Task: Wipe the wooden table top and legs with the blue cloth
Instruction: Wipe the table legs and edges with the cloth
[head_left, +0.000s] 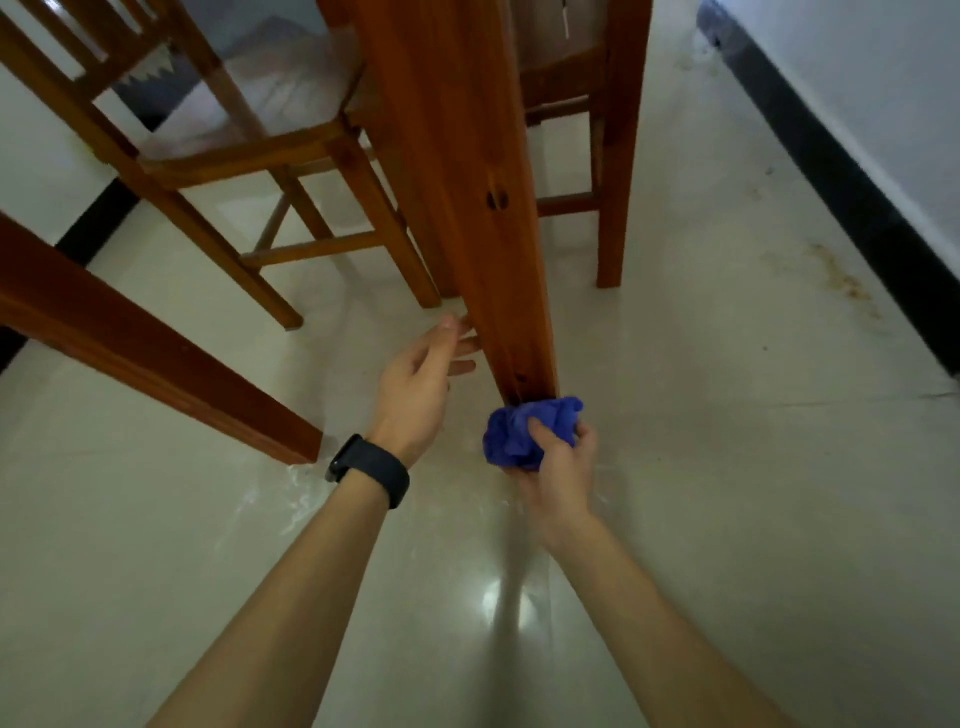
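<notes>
The right hand (558, 467) grips the bunched blue cloth (527, 431), thumb and fingers curled round it, pressing it against the foot of the wooden table leg (467, 208) where it meets the pale tiled floor (701, 415). The left hand (415, 384), a black watch (369, 470) on its wrist, has loosely spread fingers touching the leg's side just above. Wooden chairs (234, 150) stand behind.

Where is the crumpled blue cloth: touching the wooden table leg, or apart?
Touching. Head view: the crumpled blue cloth presses against the wooden table leg, no gap.
</notes>
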